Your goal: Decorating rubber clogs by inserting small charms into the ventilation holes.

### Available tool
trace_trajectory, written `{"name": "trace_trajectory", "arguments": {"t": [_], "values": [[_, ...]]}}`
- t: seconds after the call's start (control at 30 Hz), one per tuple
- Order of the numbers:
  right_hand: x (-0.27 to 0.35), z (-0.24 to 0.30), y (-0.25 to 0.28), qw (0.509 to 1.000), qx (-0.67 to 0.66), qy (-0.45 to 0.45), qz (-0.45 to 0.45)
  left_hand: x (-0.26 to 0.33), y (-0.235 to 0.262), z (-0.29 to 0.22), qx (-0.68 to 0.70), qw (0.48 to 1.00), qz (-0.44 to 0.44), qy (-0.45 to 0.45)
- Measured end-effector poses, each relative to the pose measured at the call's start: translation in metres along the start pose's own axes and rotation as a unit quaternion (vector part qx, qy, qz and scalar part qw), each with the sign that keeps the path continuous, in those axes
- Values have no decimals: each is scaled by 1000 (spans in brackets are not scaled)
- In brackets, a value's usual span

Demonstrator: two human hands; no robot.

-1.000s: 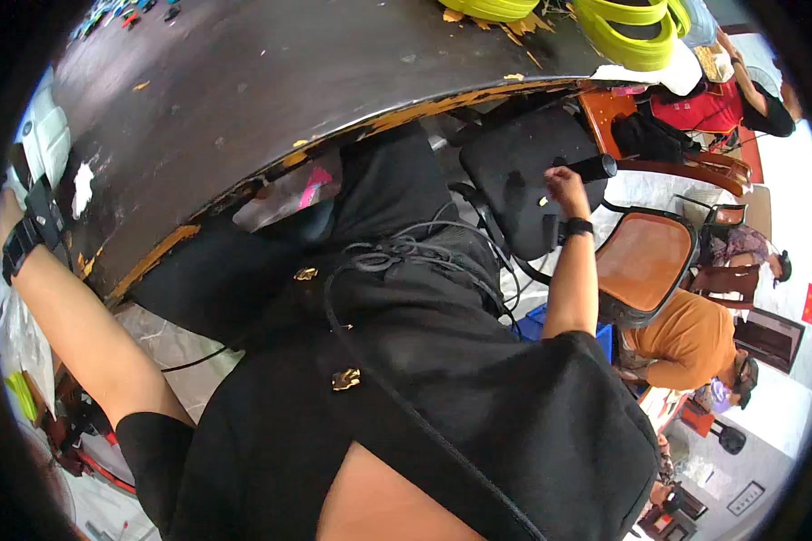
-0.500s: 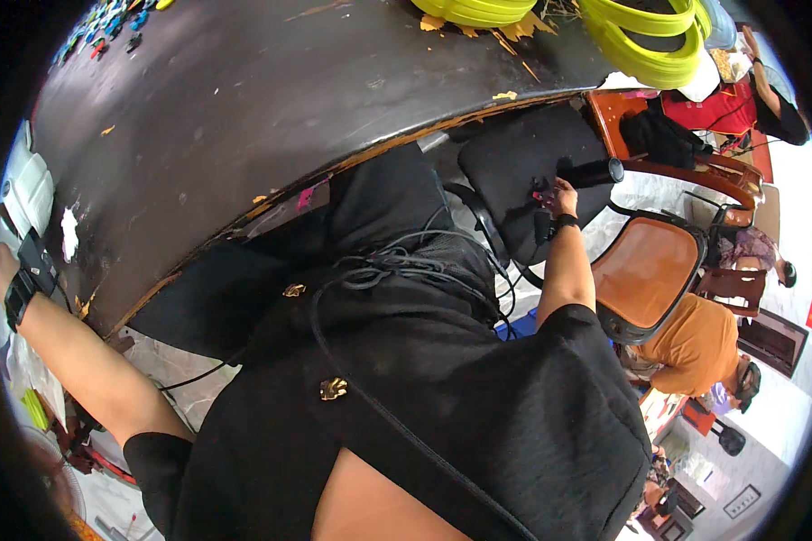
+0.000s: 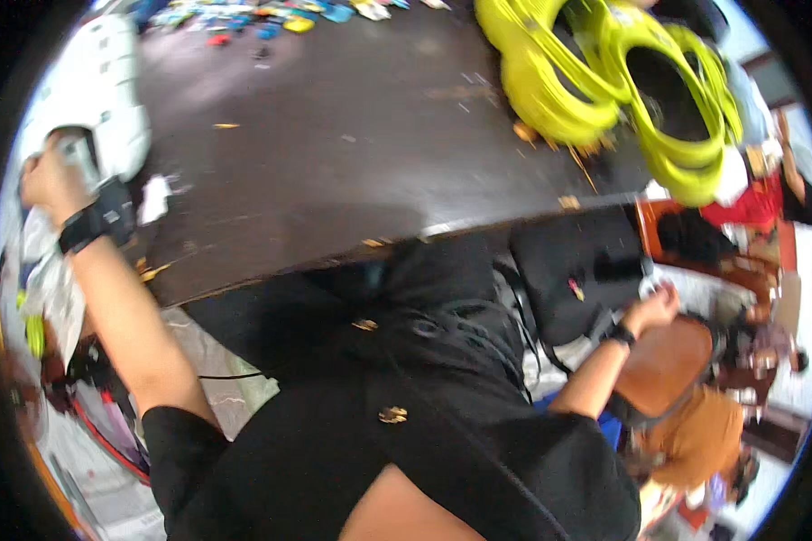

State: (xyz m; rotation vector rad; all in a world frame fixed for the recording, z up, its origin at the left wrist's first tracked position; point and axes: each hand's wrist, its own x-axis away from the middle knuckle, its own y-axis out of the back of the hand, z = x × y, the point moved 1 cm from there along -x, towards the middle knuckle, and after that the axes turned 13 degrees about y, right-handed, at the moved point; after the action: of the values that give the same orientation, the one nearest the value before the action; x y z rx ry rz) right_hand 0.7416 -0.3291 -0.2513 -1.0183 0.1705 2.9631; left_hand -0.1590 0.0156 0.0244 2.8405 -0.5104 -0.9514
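Table (image 3: 316, 135): is filling the upper part of the view, its dark top scuffed, its near edge showing pale chips.
Black clothes (image 3: 316, 451): are covering the wearer, with gold buttons down the front.
Co-worker (image 3: 695, 437): is appearing blurred at the right, wearing an orange-brown top.
Black chair (image 3: 550, 270): is standing to the wearer's right, just off the table edge.
Brown chair (image 3: 663, 365): is standing beside the black chair, nearer the co-worker.
Yellow-green loops (image 3: 537, 95): are sitting in bulky rings with dark middles on the table's right end.
White thing (image 3: 108, 81): is resting at the table's left end, rounded and marked with dark holes; its kind is staying unclear.
Left hand (image 3: 56, 180): is resting over the lower end of the white thing, fingers bending inward; whether they are gripping, I cannot tell.
Right hand (image 3: 654, 308): is hovering well apart from the left, between the two chairs in view, fingers partly curling; blur is hiding whether they are pinching anything.
Black box (image 3: 115, 209): is lying just beside the left wrist.
White scrap (image 3: 155, 197): is lying right of the box.
Coloured bits (image 3: 299, 23): are scattering along the table's far side.
Pink piece (image 3: 576, 289): is showing against the black chair.
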Motion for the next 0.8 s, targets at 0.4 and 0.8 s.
{"name": "trace_trajectory", "arguments": {"t": [0.4, 0.8], "values": [[-55, 326, -51, 877, -340, 324, 104, 83, -18, -55, 240, 969, 24, 45], [68, 566, -169, 643, -440, 420, 466, 91, -10, -57, 178, 983, 10, 44]]}}
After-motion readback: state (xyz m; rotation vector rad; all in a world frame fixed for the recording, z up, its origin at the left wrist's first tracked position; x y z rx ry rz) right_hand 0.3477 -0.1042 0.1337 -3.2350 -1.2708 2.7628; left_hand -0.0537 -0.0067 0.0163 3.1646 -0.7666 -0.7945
